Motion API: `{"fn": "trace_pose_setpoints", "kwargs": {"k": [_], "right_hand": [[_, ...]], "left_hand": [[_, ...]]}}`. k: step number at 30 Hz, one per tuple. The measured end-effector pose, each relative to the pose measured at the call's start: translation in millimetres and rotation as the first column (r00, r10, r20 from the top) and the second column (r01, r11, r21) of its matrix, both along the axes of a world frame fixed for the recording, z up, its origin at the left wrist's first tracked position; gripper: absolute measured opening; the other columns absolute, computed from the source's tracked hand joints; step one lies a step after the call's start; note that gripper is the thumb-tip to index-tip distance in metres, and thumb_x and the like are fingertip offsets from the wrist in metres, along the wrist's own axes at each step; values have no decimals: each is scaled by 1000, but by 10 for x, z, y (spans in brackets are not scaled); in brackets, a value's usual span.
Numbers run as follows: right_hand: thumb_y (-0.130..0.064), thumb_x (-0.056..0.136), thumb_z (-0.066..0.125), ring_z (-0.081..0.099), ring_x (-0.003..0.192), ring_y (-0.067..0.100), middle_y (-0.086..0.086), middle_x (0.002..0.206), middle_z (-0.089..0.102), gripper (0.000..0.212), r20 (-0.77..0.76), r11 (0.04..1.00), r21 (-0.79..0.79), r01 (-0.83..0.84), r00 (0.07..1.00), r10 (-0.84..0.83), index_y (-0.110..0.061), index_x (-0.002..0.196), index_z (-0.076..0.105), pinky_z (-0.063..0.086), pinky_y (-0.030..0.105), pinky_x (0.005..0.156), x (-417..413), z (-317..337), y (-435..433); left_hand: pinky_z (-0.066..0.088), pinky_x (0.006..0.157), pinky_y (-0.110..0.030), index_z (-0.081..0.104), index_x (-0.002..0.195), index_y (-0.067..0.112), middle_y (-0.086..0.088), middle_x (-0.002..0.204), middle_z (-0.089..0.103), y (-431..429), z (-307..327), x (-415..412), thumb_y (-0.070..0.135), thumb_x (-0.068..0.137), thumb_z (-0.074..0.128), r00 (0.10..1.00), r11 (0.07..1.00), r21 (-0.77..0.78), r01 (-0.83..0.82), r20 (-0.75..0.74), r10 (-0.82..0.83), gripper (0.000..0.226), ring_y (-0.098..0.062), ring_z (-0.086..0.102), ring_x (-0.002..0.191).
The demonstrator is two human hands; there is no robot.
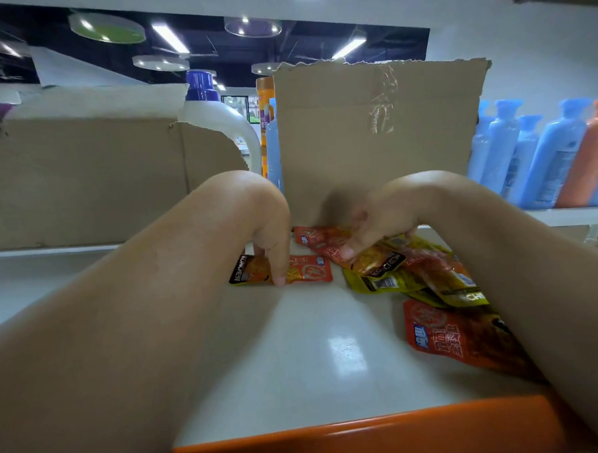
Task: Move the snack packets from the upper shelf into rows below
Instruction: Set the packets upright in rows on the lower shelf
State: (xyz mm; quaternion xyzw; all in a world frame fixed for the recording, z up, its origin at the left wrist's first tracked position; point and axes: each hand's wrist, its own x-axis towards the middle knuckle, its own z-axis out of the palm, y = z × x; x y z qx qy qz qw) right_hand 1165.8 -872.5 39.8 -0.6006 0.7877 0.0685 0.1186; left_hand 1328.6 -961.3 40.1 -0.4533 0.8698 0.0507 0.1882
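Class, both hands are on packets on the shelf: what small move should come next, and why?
Probably raise the left hand with the two packets under its fingertips off the shelf; they lie apart from the pile that the right hand rests on.

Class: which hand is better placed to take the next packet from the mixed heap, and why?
Right. The right hand touches the heap of yellow and orange foil packets; the left hand rests on two separate flat packets.

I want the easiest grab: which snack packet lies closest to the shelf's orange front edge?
The large red-orange packet partly under the right forearm; it lies in front of the pile, nearest the orange edge.
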Motion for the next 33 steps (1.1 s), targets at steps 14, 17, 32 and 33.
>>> {"fn": "trace_pose_setpoints", "kwargs": {"k": [14, 17, 32, 33], "right_hand": [[-39, 79, 79, 65, 75, 25, 5, 89, 70, 34, -195, 996, -4, -90, 977, 87, -16, 103, 70, 50, 30, 63, 204, -139, -164], [-38, 79, 75, 65, 77, 24, 5, 91, 71, 32, -217, 996, -12, -88, 973, 83, -15, 101, 71, 46, 27, 60, 241, -164, -170], [-50, 79, 80, 64, 78, 19, -2, 87, 67, 41, -157, 997, -20, -81, 985, 77, -21, 106, 68, 48, 29, 64, 245, -113, -148], [-51, 77, 80, 66, 84, 21, 0, 91, 69, 43, -161, 996, -21, -83, 984, 79, -21, 105, 69, 50, 31, 70, 244, -110, -149]], "left_hand": [[49, 69, -29, 68, 87, 23, 0, 111, 71, 32, 129, 56, 44, 88, 75, 1000, 1000, 31, -5, -21, 6, 22, -21, 65, 84], [45, 58, -24, 66, 85, 20, 0, 115, 72, 39, 165, 92, 41, 91, 72, 999, 999, 27, -22, -25, 23, 22, -20, 62, 76], [43, 64, -25, 66, 88, 28, -2, 118, 71, 12, 182, 108, 43, 90, 73, 999, 999, 37, 8, -54, -6, 17, -23, 59, 78], [44, 66, -26, 67, 87, 29, -2, 118, 72, 9, 175, 108, 44, 89, 73, 999, 999, 39, 5, -51, -3, 16, -24, 59, 80]]}}
